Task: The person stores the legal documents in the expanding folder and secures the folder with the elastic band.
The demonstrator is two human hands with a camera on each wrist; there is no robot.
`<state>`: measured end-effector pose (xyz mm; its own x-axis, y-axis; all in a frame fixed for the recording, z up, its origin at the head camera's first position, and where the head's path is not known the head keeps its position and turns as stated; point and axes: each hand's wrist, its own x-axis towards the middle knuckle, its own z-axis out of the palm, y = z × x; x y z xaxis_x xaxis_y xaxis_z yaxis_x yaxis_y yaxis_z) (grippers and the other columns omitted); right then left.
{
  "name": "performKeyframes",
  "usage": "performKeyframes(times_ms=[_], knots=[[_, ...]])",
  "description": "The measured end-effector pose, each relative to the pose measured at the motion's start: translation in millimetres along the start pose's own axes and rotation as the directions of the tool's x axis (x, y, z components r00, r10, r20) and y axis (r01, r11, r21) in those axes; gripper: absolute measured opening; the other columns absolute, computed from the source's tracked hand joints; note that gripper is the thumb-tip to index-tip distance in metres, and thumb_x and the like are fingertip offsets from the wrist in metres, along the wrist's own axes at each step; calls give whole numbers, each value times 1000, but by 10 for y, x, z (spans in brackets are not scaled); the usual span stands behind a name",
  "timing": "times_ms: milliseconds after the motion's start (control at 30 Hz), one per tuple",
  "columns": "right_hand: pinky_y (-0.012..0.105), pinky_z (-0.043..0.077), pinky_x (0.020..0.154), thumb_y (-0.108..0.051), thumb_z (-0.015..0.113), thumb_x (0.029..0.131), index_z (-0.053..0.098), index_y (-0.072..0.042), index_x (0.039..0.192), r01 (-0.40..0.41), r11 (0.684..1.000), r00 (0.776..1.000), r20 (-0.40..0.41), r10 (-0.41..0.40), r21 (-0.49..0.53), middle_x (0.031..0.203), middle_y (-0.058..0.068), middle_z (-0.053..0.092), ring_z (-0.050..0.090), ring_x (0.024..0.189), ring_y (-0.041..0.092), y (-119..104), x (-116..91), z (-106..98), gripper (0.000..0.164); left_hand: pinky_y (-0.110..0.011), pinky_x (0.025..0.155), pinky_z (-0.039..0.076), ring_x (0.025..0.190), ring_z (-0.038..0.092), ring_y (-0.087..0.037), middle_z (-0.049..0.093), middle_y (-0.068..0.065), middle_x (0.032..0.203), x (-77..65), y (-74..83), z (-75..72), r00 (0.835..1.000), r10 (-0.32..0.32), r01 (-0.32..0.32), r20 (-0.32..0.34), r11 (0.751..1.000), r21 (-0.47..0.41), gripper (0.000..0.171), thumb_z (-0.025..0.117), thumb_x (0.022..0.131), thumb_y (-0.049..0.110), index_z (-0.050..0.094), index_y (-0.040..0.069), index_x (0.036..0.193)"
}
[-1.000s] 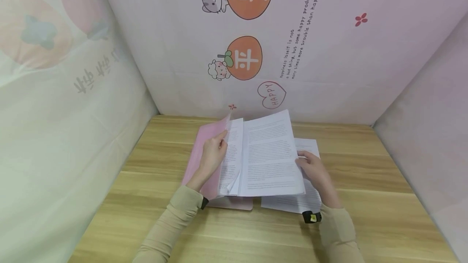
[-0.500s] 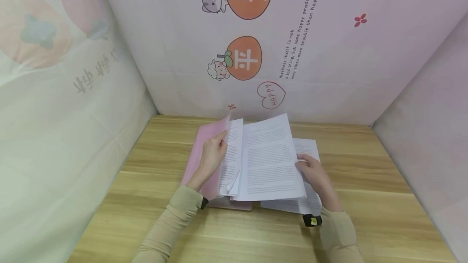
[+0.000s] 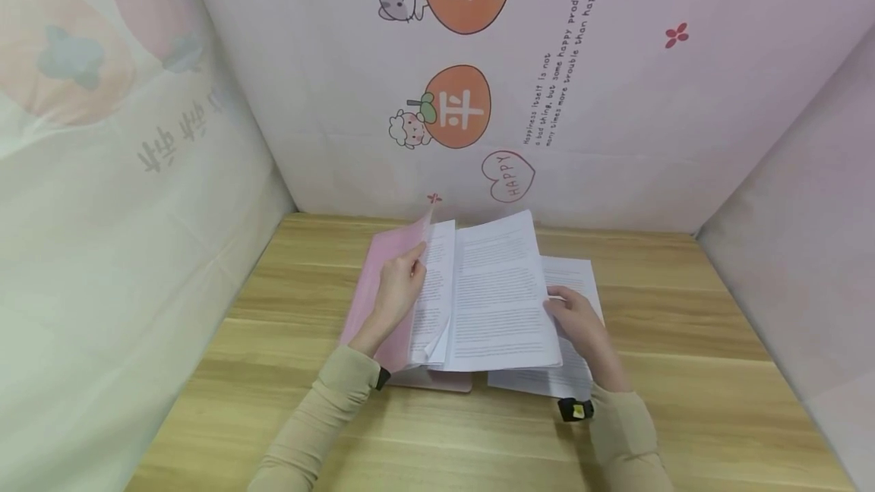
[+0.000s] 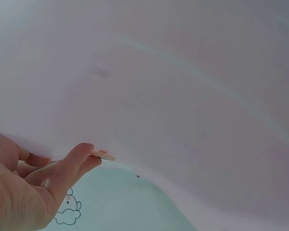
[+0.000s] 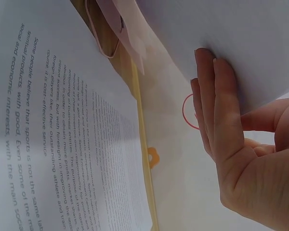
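Note:
My left hand (image 3: 398,285) pinches the free edge of a pink folder's cover (image 3: 372,279), holding it raised. In the left wrist view the cover (image 4: 183,125) fills most of the picture, with the fingertips at its edge. Inside the folder stand printed sheets (image 3: 434,279), one with a curled lower corner. To their right, my right hand (image 3: 581,321) grips the right edge of a printed paper sheaf (image 3: 502,294), its left side at the folder's sheets. Seen from the right wrist, straight fingers lie along the sheaf (image 5: 245,43) with the thumb opposite.
Another printed sheet (image 3: 570,272) lies on the wooden table (image 3: 683,310), partly under the raised sheaf and right hand. The pink folder's lower part (image 3: 437,380) shows below the papers. A printed cloth wall (image 3: 615,188) rises behind the table, with more cloth on both sides.
My right hand has shifted slightly left, bringing the sheaf's right edge with it; the sheaf dipped, then rose a little. My left hand and the folder cover have stayed in place.

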<state>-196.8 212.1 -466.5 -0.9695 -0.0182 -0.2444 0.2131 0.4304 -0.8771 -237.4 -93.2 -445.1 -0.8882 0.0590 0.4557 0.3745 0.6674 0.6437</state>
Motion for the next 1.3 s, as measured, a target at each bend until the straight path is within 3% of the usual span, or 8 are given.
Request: performKeyframes(times_ms=[400,700,1300], knots=[[21,53,76,-17,40,103,42,4,145,3,999,999,35,-5,43,134,29,58,65,92,9,-34,64,71,47,-18,47,25,50,26,-5,61,-15,67,-2,6,-7,1000,14,-14,-6,1000,-7,41,53,86,-5,65,-5,126],[22,53,76,-15,40,103,43,5,144,14,997,999,42,-18,80,132,30,59,65,92,11,-79,78,150,45,-18,47,22,50,23,-5,49,-8,59,6,3,-1,1000,-5,6,5,1000,-21,42,53,87,-5,64,-5,127],[25,55,80,-17,41,103,43,2,144,46,996,997,60,-51,78,130,28,61,66,96,15,-118,133,268,45,-17,47,23,49,24,-3,54,-11,61,-5,7,26,1000,-16,16,0,1000,-6,41,53,87,-4,64,-4,126]])
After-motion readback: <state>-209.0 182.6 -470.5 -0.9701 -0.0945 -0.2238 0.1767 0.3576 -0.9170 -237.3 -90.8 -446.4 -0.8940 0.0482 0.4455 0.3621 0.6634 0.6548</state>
